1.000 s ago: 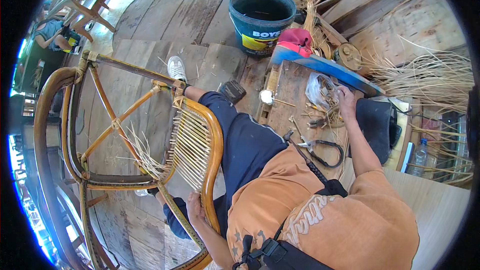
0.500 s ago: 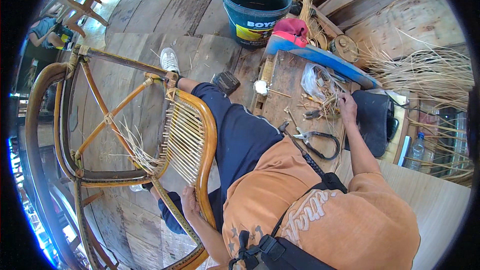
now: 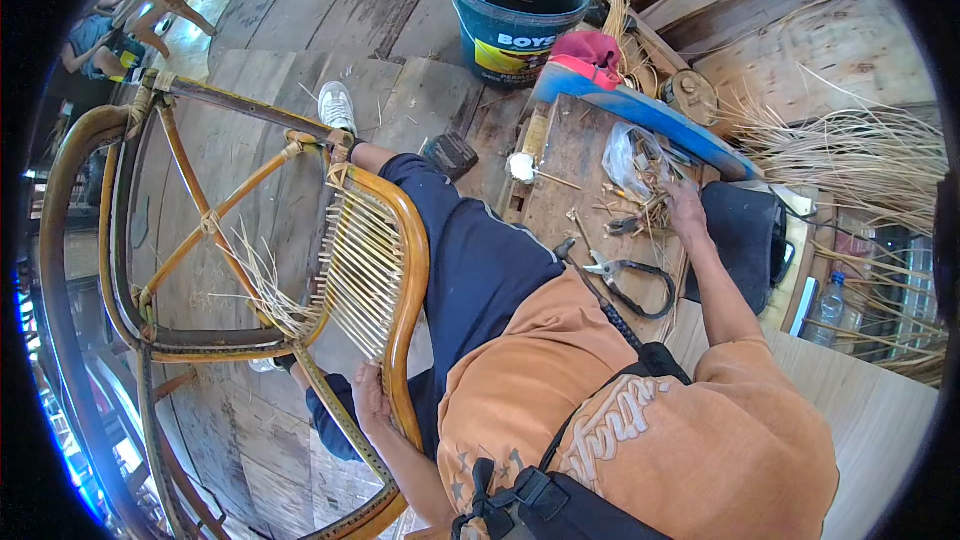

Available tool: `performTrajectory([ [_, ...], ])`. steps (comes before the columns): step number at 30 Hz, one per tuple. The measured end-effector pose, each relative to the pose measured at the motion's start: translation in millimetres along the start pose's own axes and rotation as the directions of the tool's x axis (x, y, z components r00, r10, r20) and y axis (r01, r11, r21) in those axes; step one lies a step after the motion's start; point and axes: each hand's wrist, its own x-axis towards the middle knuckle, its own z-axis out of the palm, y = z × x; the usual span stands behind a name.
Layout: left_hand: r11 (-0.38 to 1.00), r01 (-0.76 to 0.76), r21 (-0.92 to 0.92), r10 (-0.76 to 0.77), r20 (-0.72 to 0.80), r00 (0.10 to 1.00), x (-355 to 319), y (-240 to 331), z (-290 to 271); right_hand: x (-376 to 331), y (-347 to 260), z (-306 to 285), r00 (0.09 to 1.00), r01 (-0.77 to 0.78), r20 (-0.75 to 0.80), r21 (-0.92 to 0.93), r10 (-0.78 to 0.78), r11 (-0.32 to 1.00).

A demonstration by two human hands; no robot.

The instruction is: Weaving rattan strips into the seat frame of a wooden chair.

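Observation:
A rattan chair frame (image 3: 412,285) lies tilted against my left leg, with a panel of woven pale strips (image 3: 365,260) inside its curved rail. My left hand (image 3: 371,398) is closed on the frame at the near end of this panel. Loose cane strands (image 3: 265,290) stick out at the panel's left side. At the right, my right hand (image 3: 686,212) reaches into a pile of short cane scraps (image 3: 655,212) on a wooden board, fingers drawn together. Whatever it pinches is hidden. A clear plastic bag (image 3: 625,162) lies beside the pile.
Pruning shears (image 3: 632,285) and a hammer-like tool (image 3: 565,248) lie on the board near my lap. A dark green bucket (image 3: 520,10) stands beyond. Bundled cane strips (image 3: 850,155), a black case (image 3: 738,245) and a plastic bottle (image 3: 830,302) are at the right.
My right hand has shifted slightly left, with its fingers deeper among the scraps. My left hand stays at the chair frame, and the whole view has shifted a little.

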Motion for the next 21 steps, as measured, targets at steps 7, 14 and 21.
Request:
performTrajectory([
  [7, 0.997, 0.014, -0.081, -0.013, 0.004, 1.0, -9.4, 8.8, 11.4, -20.6, -9.5, 2.8, 0.99, -0.033, -0.127, 0.222, 0.063, 0.975],
  [14, 0.999, -0.013, -0.029, 0.014, 0.017, 1.0, -4.6, 7.4, 9.4, -57.4, -30.3, 8.1, 0.999, -0.032, -0.029, 0.281, 0.041, 0.959],
  [21, 0.999, 0.015, -0.03, -0.015, 0.026, 1.0, 1.4, 0.3, 1.1, -56.7, -35.2, 17.3, 0.99, 0.135, 0.023, 0.102, -0.138, 0.986],
])
